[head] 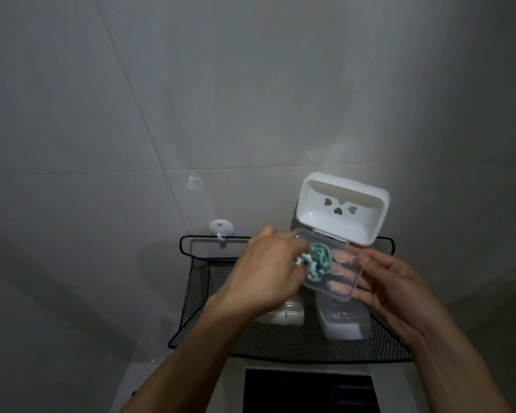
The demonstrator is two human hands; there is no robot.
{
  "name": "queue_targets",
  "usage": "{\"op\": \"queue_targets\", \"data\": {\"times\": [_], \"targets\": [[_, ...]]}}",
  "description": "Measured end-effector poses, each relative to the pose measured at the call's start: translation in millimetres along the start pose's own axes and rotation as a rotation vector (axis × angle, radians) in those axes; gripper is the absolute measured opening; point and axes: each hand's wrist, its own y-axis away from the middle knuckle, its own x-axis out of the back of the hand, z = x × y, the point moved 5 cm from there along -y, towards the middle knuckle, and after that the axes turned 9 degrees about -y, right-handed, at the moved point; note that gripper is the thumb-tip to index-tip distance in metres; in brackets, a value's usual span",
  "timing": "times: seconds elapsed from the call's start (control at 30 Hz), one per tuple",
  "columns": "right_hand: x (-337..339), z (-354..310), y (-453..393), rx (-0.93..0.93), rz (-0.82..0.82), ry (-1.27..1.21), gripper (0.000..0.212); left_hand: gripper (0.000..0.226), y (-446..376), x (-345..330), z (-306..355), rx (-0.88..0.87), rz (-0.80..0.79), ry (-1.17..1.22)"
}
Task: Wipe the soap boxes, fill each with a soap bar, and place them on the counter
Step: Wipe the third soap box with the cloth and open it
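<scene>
A black wire-mesh basket (209, 296) is hanging on the grey tiled wall (131, 99), serving as the landmark. Above its back right rim, the right hand (396, 290) is cradling an open soap box with a white base and clear hinged lid (344, 210), fingers (367, 259) curled round the lid. The left hand (268, 269) is gripping a green-and-white cloth (407, 259) against that lid. Two closed clear-lidded soap boxes (344, 321) are sitting inside the basket.

An open white soap box (343, 207) with clear lid (331, 269) tilts above two closed boxes (344, 321).
</scene>
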Motion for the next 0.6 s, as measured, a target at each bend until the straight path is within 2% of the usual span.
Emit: {"op": "queue_targets", "data": {"times": [0.13,0.23,0.37,0.5,0.6], "targets": [[6.1,-6.4,2.5,0.019,0.016,0.020,0.039,0.025,14.7,14.0,-30.5,0.121,0.101,0.392],[14.1,-15.1,3.5,0.062,0.031,0.012,0.038,0.023,26.3,12.6,-60.5,0.245,0.169,0.358],[15.9,-18.4,4.7,0.069,0.016,0.031,0.036,0.027,34.7,-23.7,-75.2,0.362,-0.019,0.204],[10.5,-15.4,5.7,0.051,-0.019,0.048,0.035,0.026,43.6,-69.3,-61.1,0.347,-0.219,0.126],[6.7,-12.9,7.1,0.026,-0.048,0.059,0.038,0.036,47.1,-83.9,-56.9,0.302,-0.284,0.128]]}}
